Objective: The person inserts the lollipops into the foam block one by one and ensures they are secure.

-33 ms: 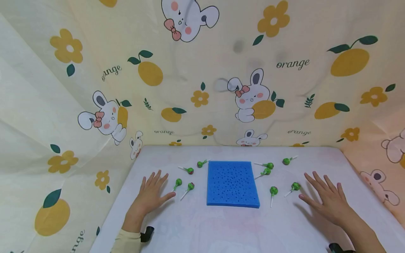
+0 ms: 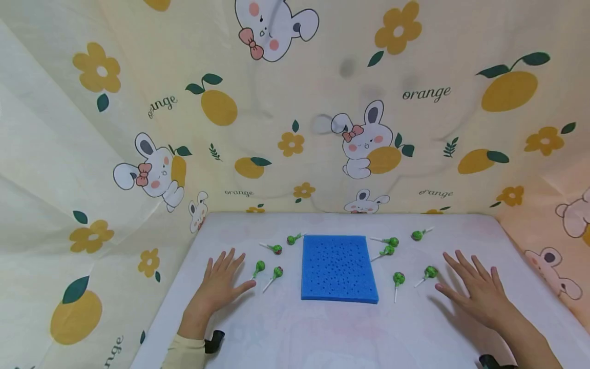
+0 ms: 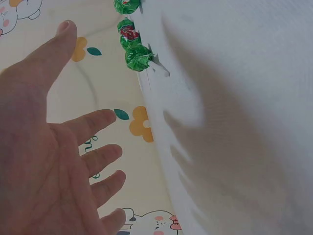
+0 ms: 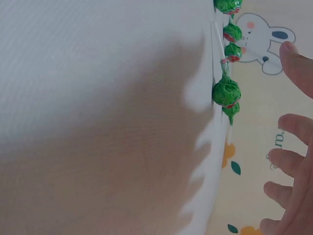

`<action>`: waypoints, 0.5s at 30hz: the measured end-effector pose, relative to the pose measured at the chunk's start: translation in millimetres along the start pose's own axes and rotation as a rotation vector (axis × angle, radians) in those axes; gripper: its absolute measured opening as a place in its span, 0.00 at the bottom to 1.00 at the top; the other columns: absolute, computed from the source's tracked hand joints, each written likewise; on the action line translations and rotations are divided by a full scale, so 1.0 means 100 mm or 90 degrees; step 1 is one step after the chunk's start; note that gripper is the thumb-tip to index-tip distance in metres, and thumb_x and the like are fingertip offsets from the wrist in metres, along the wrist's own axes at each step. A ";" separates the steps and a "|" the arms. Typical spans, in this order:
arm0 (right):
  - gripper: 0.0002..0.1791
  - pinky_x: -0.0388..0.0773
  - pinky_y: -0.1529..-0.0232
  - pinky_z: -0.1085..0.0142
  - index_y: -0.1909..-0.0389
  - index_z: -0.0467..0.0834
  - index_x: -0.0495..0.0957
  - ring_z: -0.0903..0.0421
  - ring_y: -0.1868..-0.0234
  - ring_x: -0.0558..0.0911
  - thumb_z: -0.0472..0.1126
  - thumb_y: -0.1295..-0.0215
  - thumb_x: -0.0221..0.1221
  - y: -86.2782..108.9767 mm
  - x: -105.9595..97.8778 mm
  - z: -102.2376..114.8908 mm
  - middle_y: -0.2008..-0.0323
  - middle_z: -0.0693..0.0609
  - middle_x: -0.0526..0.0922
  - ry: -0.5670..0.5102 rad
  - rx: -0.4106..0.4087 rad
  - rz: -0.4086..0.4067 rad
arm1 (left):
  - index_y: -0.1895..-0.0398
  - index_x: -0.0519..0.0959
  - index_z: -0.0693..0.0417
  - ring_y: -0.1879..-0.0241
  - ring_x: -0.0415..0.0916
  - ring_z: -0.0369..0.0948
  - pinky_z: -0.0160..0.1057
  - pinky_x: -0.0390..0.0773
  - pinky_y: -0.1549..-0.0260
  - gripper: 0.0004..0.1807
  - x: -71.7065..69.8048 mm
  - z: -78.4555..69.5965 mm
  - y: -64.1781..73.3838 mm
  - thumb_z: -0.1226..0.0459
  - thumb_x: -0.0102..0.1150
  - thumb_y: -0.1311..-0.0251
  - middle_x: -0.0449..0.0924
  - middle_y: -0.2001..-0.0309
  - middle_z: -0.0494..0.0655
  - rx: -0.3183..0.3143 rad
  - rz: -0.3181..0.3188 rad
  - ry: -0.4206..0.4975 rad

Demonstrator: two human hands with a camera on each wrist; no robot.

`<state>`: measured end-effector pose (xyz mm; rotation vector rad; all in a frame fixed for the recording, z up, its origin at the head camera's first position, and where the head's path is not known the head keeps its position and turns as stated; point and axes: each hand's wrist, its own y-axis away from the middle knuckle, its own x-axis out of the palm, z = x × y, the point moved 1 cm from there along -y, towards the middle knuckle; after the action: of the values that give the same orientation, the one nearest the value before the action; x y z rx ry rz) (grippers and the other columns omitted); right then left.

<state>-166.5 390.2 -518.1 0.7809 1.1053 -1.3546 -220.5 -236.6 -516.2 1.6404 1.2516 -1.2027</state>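
My left hand [image 2: 217, 288] hovers over the left side of the table, fingers spread and holding nothing. Nearest to its thumb is a green-wrapped lollipop [image 2: 260, 266], with another lollipop [image 2: 278, 272] just to the right. On the right side, my right hand [image 2: 481, 294] is likewise spread and bare, its shadow falling on the table. A lollipop [image 2: 430, 272] lies just left of its fingertips, and one more [image 2: 398, 278] sits nearer the middle. Between the hands lies a square blue foam block [image 2: 340, 269] dotted with small holes. Both wrist views show straight fingers above the white surface.
Further lollipops lie behind: a pair [image 2: 277, 249] [image 2: 291, 239] left of the foam, two close together [image 2: 393, 242] [image 2: 389, 250] at its right edge, and one [image 2: 417, 235] at the back right. The white table [image 2: 276, 333] meets a patterned cloth backdrop [image 2: 276, 92] behind and at the sides.
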 end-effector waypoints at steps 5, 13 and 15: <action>0.50 0.12 0.25 0.29 0.13 0.46 0.51 0.19 0.19 0.41 0.61 0.25 0.64 -0.01 0.00 -0.01 0.17 0.27 0.49 0.001 -0.001 0.003 | 0.15 0.62 0.54 0.15 0.43 0.65 0.71 0.36 0.19 0.51 0.00 -0.04 -0.02 0.32 0.59 0.31 0.50 0.15 0.63 0.009 -0.004 0.003; 0.50 0.18 0.26 0.24 0.14 0.43 0.52 0.18 0.20 0.43 0.62 0.24 0.62 -0.08 0.03 -0.02 0.18 0.26 0.47 -0.004 0.006 0.037 | 0.16 0.63 0.53 0.15 0.46 0.63 0.68 0.39 0.18 0.52 0.10 -0.19 -0.09 0.32 0.62 0.32 0.53 0.15 0.61 0.045 -0.014 -0.002; 0.49 0.20 0.26 0.23 0.14 0.42 0.53 0.17 0.20 0.43 0.61 0.24 0.62 -0.10 0.04 -0.02 0.18 0.25 0.48 -0.011 0.001 0.039 | 0.16 0.63 0.53 0.15 0.46 0.62 0.68 0.40 0.18 0.52 0.11 -0.23 -0.11 0.33 0.62 0.32 0.53 0.15 0.61 0.051 -0.014 -0.004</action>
<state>-177.0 389.3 -520.9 0.7970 1.0582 -1.3092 -225.0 -209.3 -520.4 1.6821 1.2345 -1.2854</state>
